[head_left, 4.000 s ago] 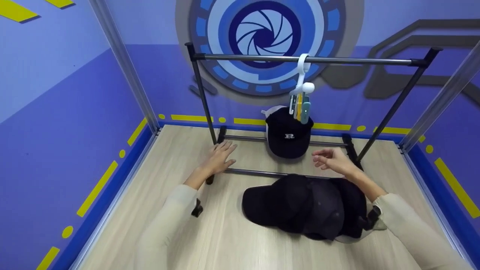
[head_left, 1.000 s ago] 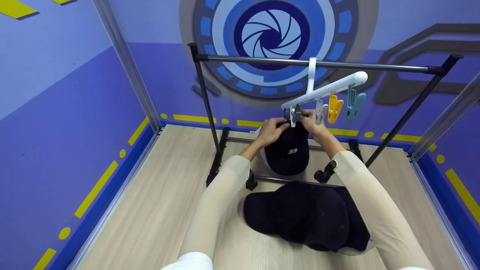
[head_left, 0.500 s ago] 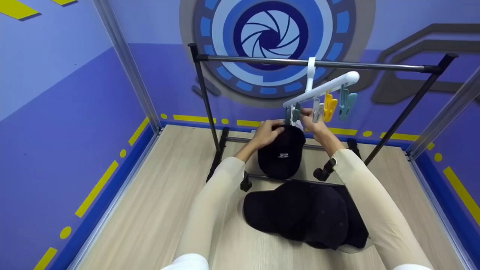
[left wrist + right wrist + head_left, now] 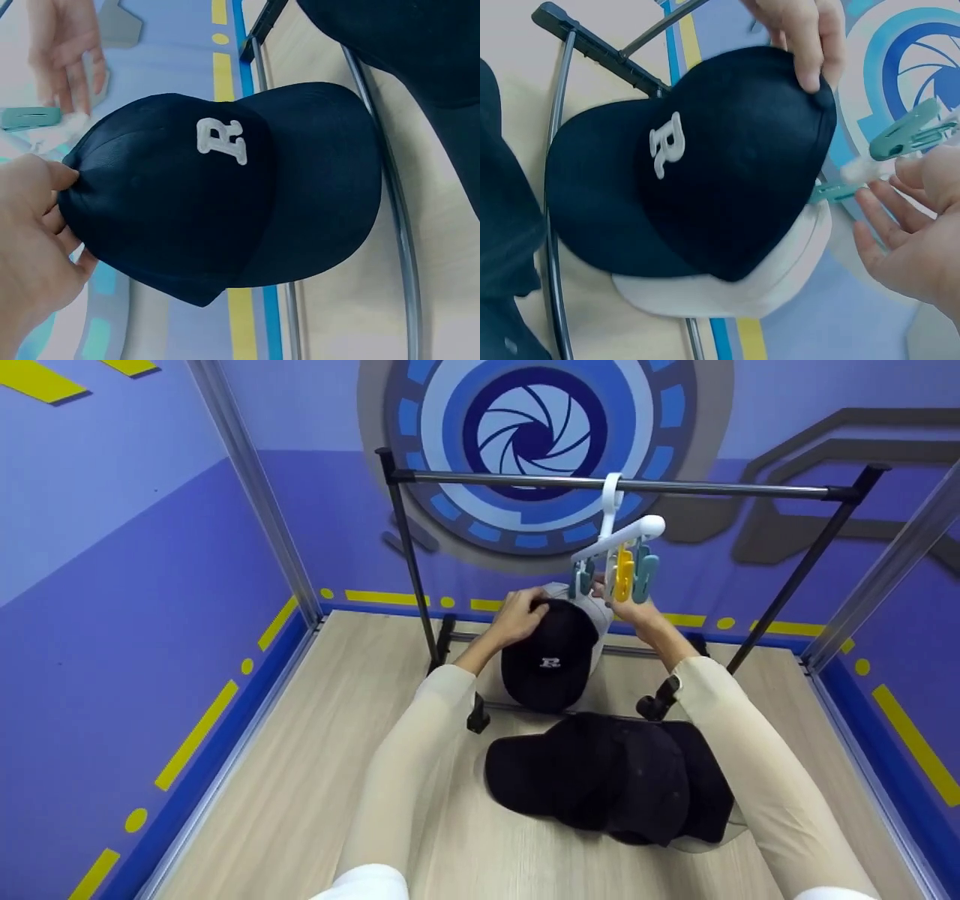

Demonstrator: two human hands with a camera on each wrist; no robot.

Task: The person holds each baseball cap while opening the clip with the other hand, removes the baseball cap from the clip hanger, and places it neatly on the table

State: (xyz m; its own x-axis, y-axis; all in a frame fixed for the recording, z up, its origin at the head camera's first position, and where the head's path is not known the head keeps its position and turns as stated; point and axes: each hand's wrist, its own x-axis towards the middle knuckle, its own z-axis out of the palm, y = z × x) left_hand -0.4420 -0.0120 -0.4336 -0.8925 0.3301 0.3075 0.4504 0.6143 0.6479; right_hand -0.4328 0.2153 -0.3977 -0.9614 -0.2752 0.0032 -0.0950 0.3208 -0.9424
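My left hand (image 4: 517, 619) grips the top of a black baseball cap (image 4: 547, 660) with a white letter R on its front. The cap hangs brim down, just left of the clips. Behind it a white cap (image 4: 727, 296) shows in the right wrist view, below a green clip. My right hand (image 4: 634, 607) is at the clips, partly hidden by them in the head view; the right wrist view has its fingers spread loosely beside a teal clip (image 4: 907, 131). The white clip hanger (image 4: 622, 536) carries several clips, among them a yellow clip (image 4: 623, 574).
A dark metal rack (image 4: 720, 489) stands at the back, its top rail bearing the hanger. Several overlapping caps, mostly black (image 4: 585, 780), lie on the wooden table (image 4: 300, 780) in front of the rack. Blue and purple panels (image 4: 150, 585) enclose the table.
Both hands have come up from beside the rack to the hanger. The black cap has shifted left and forward with my left hand, uncovering more of the white cap. The hanger has swung round.
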